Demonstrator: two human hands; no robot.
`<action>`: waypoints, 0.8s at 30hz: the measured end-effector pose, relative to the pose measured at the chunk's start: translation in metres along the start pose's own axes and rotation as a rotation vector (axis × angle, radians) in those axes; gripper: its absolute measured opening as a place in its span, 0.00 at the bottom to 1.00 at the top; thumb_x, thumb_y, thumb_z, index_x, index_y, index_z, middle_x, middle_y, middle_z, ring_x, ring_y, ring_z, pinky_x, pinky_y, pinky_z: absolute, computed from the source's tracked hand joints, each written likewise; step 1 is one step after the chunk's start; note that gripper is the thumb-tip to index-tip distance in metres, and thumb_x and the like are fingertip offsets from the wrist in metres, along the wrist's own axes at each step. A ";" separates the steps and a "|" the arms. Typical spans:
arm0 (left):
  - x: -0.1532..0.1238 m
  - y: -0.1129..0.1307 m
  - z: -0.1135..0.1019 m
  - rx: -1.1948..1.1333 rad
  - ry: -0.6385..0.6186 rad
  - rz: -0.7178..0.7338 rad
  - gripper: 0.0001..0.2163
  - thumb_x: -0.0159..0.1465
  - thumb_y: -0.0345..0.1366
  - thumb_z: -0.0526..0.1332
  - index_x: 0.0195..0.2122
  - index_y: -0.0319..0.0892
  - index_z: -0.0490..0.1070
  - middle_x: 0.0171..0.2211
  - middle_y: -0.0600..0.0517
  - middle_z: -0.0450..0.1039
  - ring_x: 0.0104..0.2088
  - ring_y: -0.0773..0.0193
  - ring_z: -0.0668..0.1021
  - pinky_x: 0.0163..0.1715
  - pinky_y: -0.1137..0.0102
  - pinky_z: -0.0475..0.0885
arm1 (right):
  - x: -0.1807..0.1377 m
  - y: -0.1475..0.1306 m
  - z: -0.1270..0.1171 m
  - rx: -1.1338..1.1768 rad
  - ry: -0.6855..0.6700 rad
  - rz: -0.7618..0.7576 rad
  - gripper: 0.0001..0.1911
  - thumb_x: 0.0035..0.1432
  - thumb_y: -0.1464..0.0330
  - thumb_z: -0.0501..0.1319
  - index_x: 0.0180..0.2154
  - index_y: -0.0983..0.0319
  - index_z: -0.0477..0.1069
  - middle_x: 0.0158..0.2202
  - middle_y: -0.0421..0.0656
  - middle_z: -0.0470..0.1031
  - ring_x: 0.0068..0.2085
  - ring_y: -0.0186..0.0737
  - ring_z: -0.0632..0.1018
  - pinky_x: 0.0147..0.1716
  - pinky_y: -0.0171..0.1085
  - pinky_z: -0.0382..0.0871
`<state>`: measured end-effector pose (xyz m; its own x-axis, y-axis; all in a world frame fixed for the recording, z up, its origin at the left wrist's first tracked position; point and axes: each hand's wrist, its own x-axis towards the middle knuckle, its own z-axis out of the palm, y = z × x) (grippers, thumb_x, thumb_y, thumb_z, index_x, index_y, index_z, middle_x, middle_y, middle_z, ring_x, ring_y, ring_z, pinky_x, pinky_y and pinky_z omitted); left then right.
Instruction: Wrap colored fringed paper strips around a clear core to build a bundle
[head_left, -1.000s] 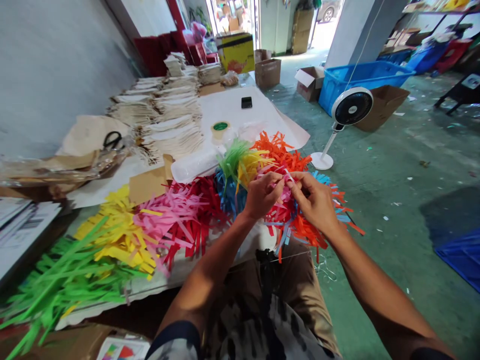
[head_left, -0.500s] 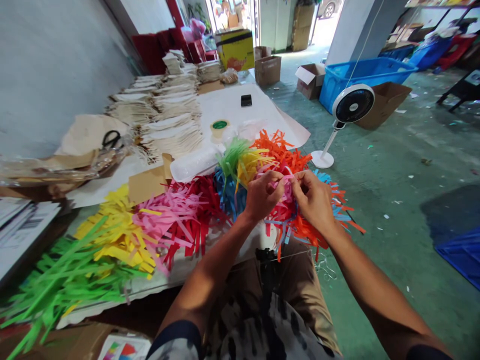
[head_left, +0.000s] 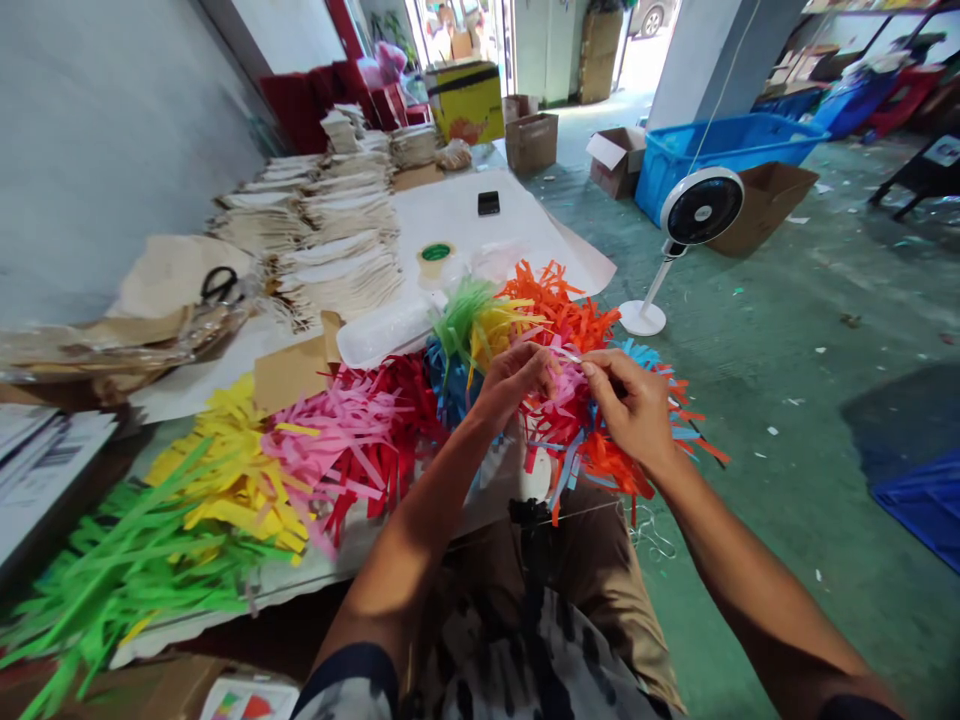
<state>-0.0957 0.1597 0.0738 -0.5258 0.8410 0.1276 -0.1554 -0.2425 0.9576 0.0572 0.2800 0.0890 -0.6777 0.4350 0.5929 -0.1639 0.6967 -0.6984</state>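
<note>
My left hand (head_left: 512,381) and my right hand (head_left: 634,409) meet over a bunch of fringed paper strips (head_left: 571,410) in pink, orange, blue and red, held above my lap at the table's edge. Both hands pinch a thin pale strip (head_left: 568,355) stretched between their fingertips. More fringed strips in green and yellow (head_left: 480,322) and orange (head_left: 555,295) stick up just behind the hands.
Loose piles of green (head_left: 127,570), yellow (head_left: 232,470), pink (head_left: 337,440) and red strips lie along the table. Behind them are a tape roll (head_left: 436,258), scissors (head_left: 219,284), stacked cream bundles (head_left: 337,235), a phone (head_left: 488,203). A floor fan (head_left: 694,215) and blue crates stand on the right.
My hands have drawn slightly apart, so the pale strip now spans the gap between the fingertips. The bunch stays in the same place.
</note>
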 end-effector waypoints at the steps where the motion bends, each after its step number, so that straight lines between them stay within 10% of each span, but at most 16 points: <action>1: 0.000 0.000 0.000 -0.011 -0.008 0.008 0.23 0.62 0.57 0.70 0.34 0.40 0.73 0.23 0.54 0.76 0.21 0.70 0.76 0.23 0.76 0.70 | 0.000 0.001 0.000 0.004 -0.017 -0.010 0.12 0.74 0.60 0.58 0.43 0.57 0.78 0.37 0.42 0.80 0.34 0.39 0.77 0.35 0.39 0.67; 24: -0.001 0.001 0.002 -0.050 0.062 0.048 0.23 0.64 0.57 0.70 0.32 0.40 0.73 0.23 0.56 0.73 0.19 0.73 0.73 0.20 0.76 0.68 | 0.001 0.005 0.000 -0.139 -0.007 0.052 0.15 0.73 0.59 0.57 0.37 0.59 0.75 0.27 0.38 0.73 0.26 0.35 0.70 0.28 0.37 0.60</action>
<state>-0.0934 0.1591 0.0753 -0.5840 0.7966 0.1558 -0.1689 -0.3070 0.9366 0.0558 0.2839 0.0859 -0.6879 0.4685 0.5544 -0.0281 0.7460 -0.6653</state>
